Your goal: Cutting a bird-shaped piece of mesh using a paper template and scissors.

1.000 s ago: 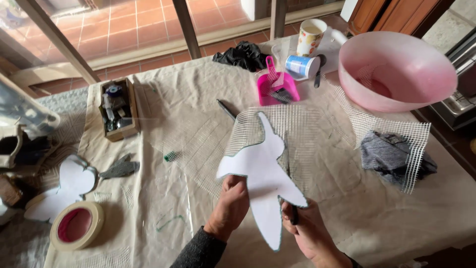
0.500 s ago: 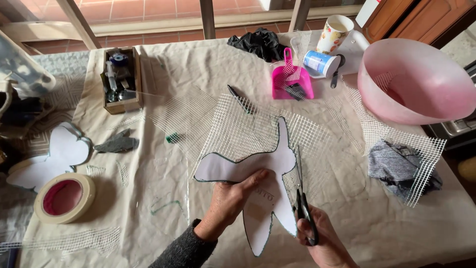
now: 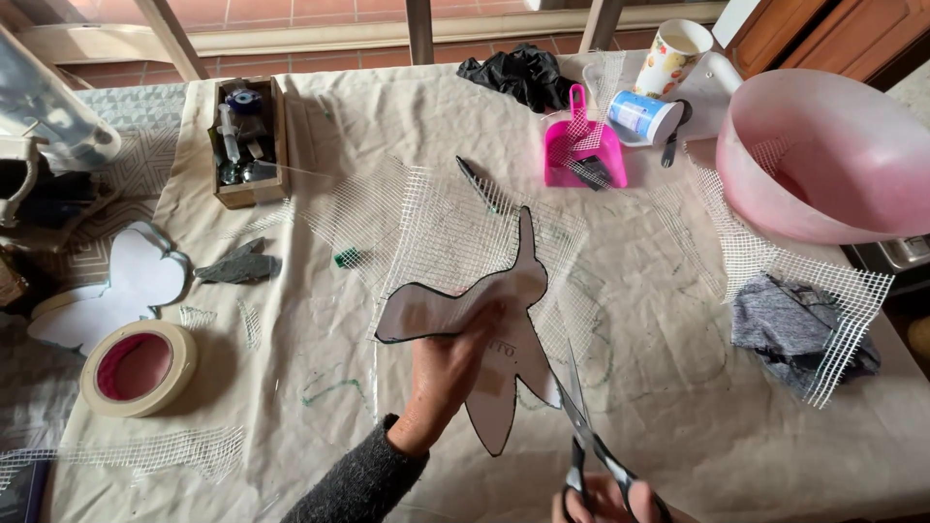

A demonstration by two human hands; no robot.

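Left of the big pink plastic bowl, on the cloth-covered counter, the left hand grips a white bird-shaped paper template over white mesh; the right hand clasps black-handled scissors, blades at its edge.

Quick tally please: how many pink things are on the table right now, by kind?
Bowl: 1
Scoop: 1
Tape roll, pink inside its core: 1
Total: 3
The left hand holds the white paper cutout; the right hand holds the scissors. Neither is pink.
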